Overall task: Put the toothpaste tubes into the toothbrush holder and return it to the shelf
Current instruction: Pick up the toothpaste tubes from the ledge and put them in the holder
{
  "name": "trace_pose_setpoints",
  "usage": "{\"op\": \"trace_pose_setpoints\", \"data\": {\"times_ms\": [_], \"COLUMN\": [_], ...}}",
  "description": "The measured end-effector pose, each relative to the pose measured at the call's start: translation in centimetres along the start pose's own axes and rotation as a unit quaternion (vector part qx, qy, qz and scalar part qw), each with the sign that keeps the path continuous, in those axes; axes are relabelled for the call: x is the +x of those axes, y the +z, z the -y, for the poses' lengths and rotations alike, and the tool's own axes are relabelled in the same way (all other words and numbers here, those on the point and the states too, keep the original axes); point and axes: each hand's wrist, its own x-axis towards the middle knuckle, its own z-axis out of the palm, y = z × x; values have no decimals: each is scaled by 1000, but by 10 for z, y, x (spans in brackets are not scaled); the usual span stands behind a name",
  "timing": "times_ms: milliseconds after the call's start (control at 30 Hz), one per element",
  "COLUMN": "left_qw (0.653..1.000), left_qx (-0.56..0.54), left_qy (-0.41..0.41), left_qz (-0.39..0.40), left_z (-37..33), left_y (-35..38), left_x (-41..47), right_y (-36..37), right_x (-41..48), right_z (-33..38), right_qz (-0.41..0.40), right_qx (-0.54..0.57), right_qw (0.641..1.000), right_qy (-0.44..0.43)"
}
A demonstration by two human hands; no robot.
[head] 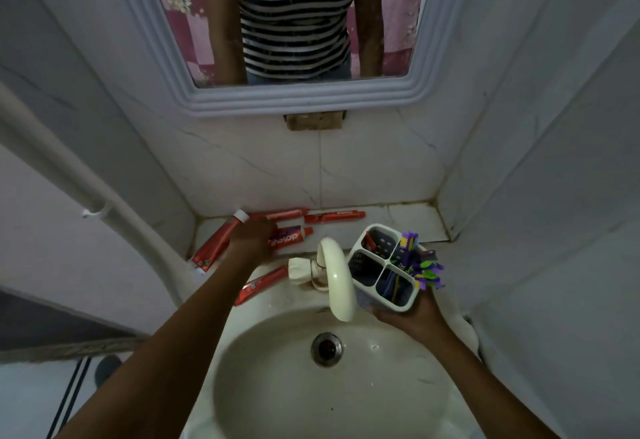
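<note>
Shelf (412,220): white tiled ledge behind the sink, against the wall.
Landmark: tap (334,276), cream, at the sink's back rim.
Large tube (220,243): red, white cap, lying diagonally on the shelf, far left of the tap.
Back tubes (334,216): two red tubes end to end along the wall, behind the tap.
Lettered tube (291,237): red, just behind-left of the tap.
Sink rim (207,303): one red tube (261,284) lying left of the tap.

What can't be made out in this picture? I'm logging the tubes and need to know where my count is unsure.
- Head view: the left hand covers parts of the toothpaste tubes on the shelf, so its grip is unclear.
- The red item in the holder is mostly hidden by the rim.
- The right hand is partly hidden under the holder.
- Tube lettering is too small to read.
</note>
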Motion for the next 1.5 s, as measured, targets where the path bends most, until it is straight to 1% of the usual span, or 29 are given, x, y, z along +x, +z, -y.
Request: {"op": "trace_pose_setpoints", "data": {"times_ms": [67,133,167,233,267,333,400,467,533,600,633,700,800,900,967,1033,1100,1200,1267,1300,1367,1433,1500], "left_qw": [1000,1000,1000,999,1000,996,986,959,922,897,888,887,896,882,872,872,890,912,923,923,911,897,891], "left_qx": [-8,-5,15,25,7,-32,-49,-93,-117,-95,-68,-1,124,221,249,212,120,-30,-136,-192,-286,-320,-316], "left_qy": [9,20,8,21,15,24,49,84,153,225,258,304,334,356,376,395,386,336,286,260,236,258,283], "left_qz": [-22,4,12,-5,-19,-77,-154,-252,-335,-368,-373,-348,-266,-215,-192,-196,-211,-231,-220,-208,-183,-165,-160], "left_z": [0,4,5,4,1,-5,-8,-11,-22,-38,-46,-65,-95,-122,-136,-141,-133,-102,-78,-68,-57,-60,-72], "left_y": [-1,-7,-12,-29,-40,-64,-90,-112,-138,-163,-171,-181,-183,-175,-164,-156,-153,-145,-129,-118,-101,-95,-100], "left_x": [3,5,7,3,1,-2,-6,-12,-19,-23,-24,-25,-30,-33,-31,-25,-17,-7,-7,-8,-11,-14,-13], "right_y": [-2,-2,-2,-2,-1,-1,0,-2,-5,-8,-9,-10,-10,-10,-9,-10,-10,-11,-11,-10,-9,-8,-5], "right_x": [0,-1,-1,0,0,1,1,1,1,0,0,-1,-1,-1,-1,-2,-2,-3,-2,-2,-2,-2,-2], "right_z": [0,1,0,3,3,6,5,3,6,9,9,9,11,13,14,14,16,18,16,16,15,12,16], "right_qz": [-1,-3,0,7,14,25,19,8,27,57,63,65,65,65,67,62,59,63,60,60,57,61,66], "right_qx": [-12,-20,-17,-26,-27,-24,-40,-65,-85,-123,-130,-139,-147,-146,-145,-145,-142,-138,-134,-129,-125,-124,-106], "right_qw": [1000,1000,1000,1000,999,999,999,998,996,991,989,988,987,987,987,987,988,988,989,990,990,990,992], "right_qy": [1,4,5,-9,-11,-10,-8,-9,7,13,14,20,24,26,23,16,16,17,18,18,19,18,25]}}
